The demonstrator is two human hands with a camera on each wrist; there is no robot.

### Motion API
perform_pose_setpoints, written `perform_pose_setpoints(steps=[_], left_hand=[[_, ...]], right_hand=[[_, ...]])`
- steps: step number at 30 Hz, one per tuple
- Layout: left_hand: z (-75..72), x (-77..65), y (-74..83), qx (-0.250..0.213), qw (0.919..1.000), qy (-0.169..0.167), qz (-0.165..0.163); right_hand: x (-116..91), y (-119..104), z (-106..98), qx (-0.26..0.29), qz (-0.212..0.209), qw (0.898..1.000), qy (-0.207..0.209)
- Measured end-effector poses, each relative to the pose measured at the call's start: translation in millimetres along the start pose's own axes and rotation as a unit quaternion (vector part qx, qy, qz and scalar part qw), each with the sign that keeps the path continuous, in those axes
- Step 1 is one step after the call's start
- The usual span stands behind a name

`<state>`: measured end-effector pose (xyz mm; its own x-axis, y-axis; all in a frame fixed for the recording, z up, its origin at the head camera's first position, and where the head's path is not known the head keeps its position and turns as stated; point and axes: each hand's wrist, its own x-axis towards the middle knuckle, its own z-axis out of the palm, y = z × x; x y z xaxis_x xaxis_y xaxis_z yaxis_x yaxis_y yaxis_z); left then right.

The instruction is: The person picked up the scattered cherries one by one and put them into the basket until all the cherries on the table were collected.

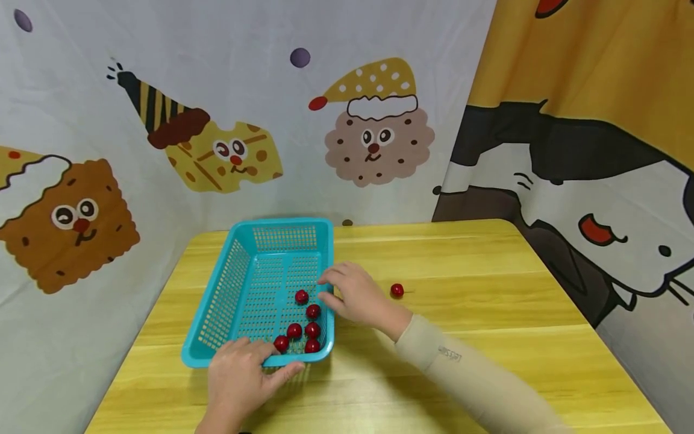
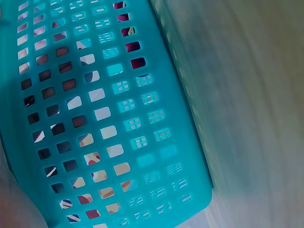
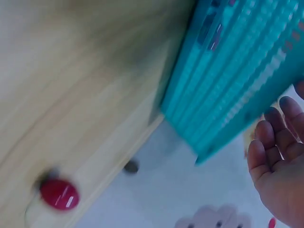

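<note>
A blue plastic basket (image 1: 217, 301) with perforated walls stands on the table. Several red cherries (image 1: 312, 330) lie inside it, gathered at its near right corner. My left hand (image 1: 241, 374) grips the near rim, fingers over the top and thumb along the outside. In the left wrist view, the basket's wall (image 2: 102, 137) fills much of the picture. At the right rim, my right hand (image 1: 358, 296) reaches over with loosely bent fingers and nothing between them. One more cherry (image 1: 397, 290) with a thin stem lies on the table right of that hand; the right wrist view shows this cherry (image 3: 59, 194) too.
The wood-grain table (image 1: 477, 337) extends to the right of the basket. Behind it hangs a white cloth (image 1: 303, 120) printed with cartoon figures. A cloth with a large cat print (image 1: 585, 199) hangs along the right side.
</note>
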<state>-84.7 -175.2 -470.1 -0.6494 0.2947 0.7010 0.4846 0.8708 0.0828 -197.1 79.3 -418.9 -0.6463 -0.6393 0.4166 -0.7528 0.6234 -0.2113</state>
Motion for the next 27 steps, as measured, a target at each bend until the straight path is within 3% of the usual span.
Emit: perform_pose_setpoints(steps=[6,13,19,27], left_hand=[[-3.3,-0.7,-1.3,0.0,1.0,-0.005,-0.006],[-4.8,0.3,-0.2,0.0,0.9999,-0.011,-0.011],[-2.4,-0.7,-0.1,0.0,1.0,0.0,-0.006],[-0.9,-1.7,0.8,-0.001,0.9999,-0.011,-0.007]], right_hand=[[-15.1,36.2,-20.2,-0.041,0.106,0.993,-0.025],[-34.4,59.0,-28.5,-0.102,0.203,0.964,-0.138],[-43.6,60.9,-25.5,-0.089,0.222,0.952,-0.193],[-51.7,60.5,-17.7,-0.096,0.204,0.954,-0.198]])
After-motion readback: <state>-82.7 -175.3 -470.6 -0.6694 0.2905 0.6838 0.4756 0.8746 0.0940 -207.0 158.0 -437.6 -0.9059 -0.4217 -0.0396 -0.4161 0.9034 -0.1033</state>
